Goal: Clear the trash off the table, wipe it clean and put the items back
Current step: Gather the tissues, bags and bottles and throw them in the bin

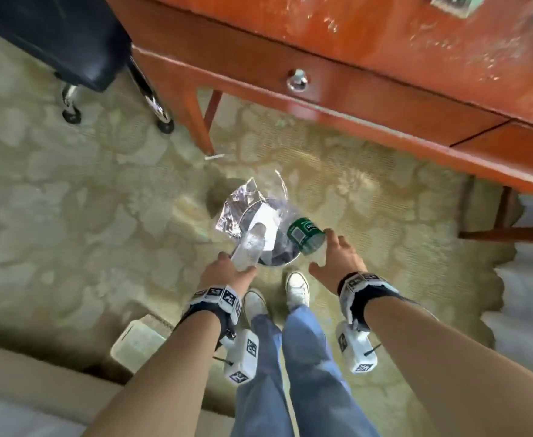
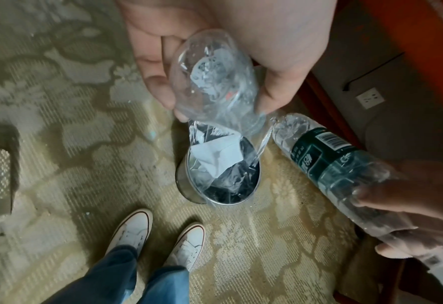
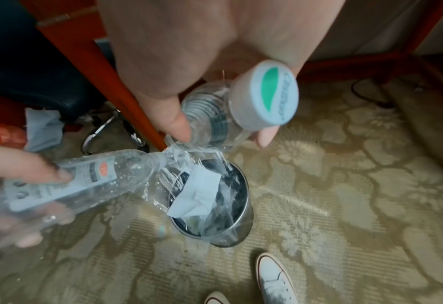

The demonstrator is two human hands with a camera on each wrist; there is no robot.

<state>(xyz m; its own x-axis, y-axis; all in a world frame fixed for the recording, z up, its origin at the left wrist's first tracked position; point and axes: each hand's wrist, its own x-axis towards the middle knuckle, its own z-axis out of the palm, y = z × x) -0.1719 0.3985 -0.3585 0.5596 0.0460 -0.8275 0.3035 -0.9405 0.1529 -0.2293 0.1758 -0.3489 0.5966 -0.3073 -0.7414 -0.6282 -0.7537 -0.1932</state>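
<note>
Above the small metal bin (image 1: 279,260) on the carpet, the left hand (image 1: 224,272) curls its fingers round a clear bottle (image 1: 249,244), its neck angled down toward the plastic liner and white paper (image 1: 265,223) inside. Just right of it, the right hand (image 1: 337,258) grips a green-labelled bottle (image 1: 306,236) near its white cap, base tilted toward the bin, apart from the clear one.

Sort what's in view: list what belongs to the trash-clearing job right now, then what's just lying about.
In the job:
left hand gripping the clear bottle
right hand gripping the green-label bottle
bin on the carpet, lined with a plastic bag, white paper inside
table

Lying about:
black chair
wall socket
white box
</note>
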